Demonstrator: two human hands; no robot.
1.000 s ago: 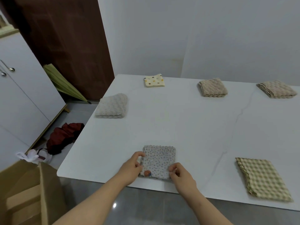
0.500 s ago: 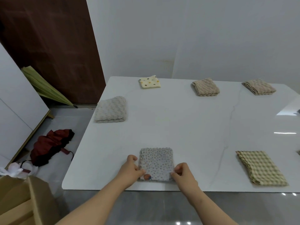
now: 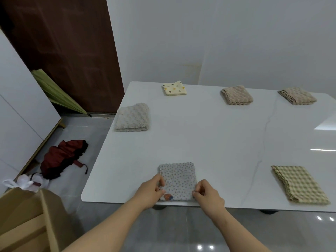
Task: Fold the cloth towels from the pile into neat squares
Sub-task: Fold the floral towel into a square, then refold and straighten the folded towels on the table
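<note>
A grey towel (image 3: 179, 179), folded into a near square, is laid flat at the near edge of the worktop (image 3: 209, 142). Its left edge is pinched by the left hand (image 3: 151, 191) and its right edge, close to the near corner, is pinched by the curled fingers of the right hand (image 3: 207, 196). Five more folded towels are spread well apart on the worktop: a cream towel (image 3: 133, 118) at the left edge, a yellow towel (image 3: 174, 88), a tan towel (image 3: 236, 95) and a far tan towel (image 3: 297, 96) along the back, and a checked towel (image 3: 298, 186) near the front right. A red umbrella (image 3: 61, 159), a green umbrella (image 3: 58, 93) and a box (image 3: 27, 220) are seen on the floor to the left.
</note>
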